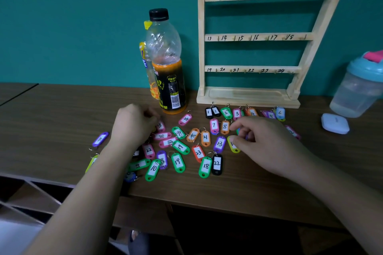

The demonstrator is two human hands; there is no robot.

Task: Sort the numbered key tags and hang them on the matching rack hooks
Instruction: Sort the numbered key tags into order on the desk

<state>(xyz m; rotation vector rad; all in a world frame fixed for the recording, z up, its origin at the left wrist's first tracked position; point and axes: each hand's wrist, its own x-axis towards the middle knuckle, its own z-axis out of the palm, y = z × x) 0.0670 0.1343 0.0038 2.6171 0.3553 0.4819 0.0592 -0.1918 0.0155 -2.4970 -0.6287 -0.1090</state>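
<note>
Brown desk, teal wall: key tags lie scattered between both hands. They look light, stiff and slick, best pinched edgewise. Right hand pinches a yellow tag. Left hand curls over tags; I cannot tell its grasp.

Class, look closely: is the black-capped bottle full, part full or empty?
Part full: orange liquid fills only the lower half of the bottle; its upper half is clear.

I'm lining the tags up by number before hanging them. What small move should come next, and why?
Probably fetch the green tag that looks like a 9, by the left forearm, and set it right of the orange 8 tag. The laid-out rows run 1 to 6, then 7 and 8, and the right hand is beside that gap.
</note>
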